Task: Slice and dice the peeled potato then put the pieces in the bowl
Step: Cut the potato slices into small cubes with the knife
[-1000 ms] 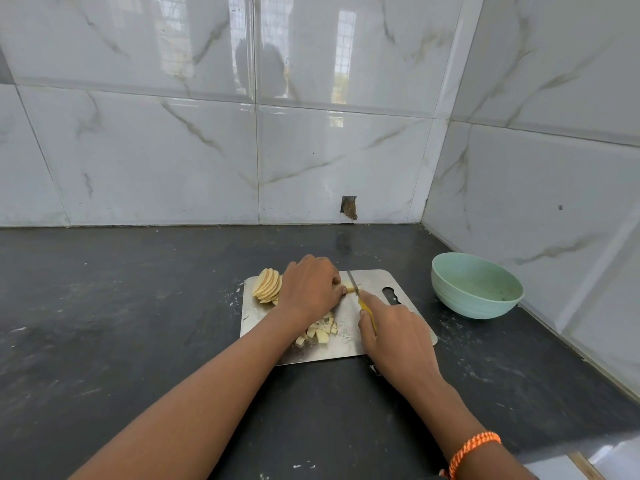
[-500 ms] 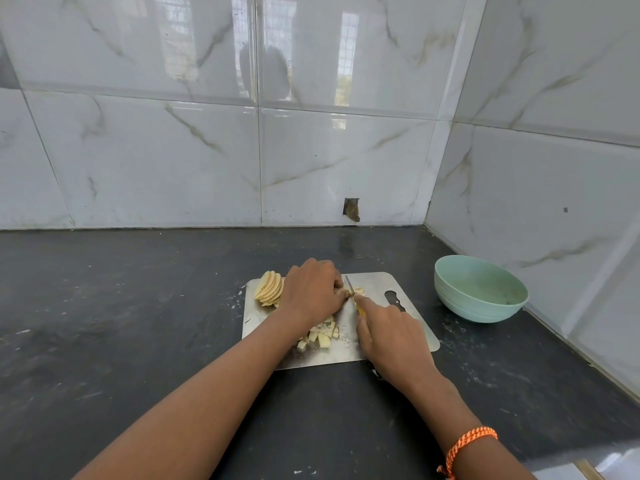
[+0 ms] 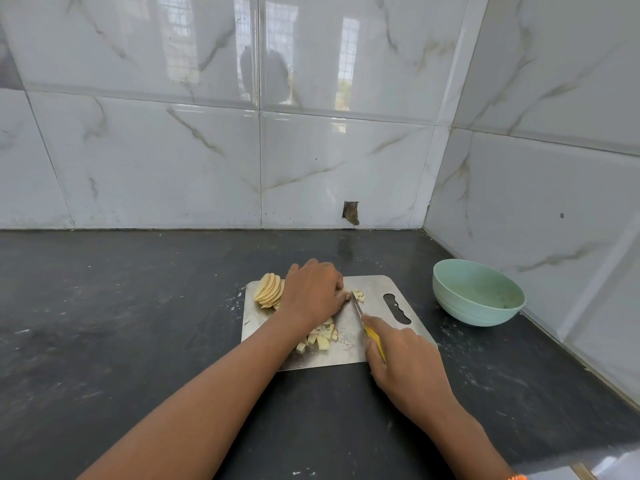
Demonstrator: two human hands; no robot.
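I see the cutting board on the worktop, toward its back right corner. Potato slices lie at the board's back left, diced pieces nearer its front edge. The bowl stands right of the board, by the worktop's right edge.

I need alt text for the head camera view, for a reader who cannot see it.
The right hand holds a yellow-handled knife while the left hand holds potato on a steel cutting board. Potato slices and diced pieces lie there; a green bowl stands to the right.
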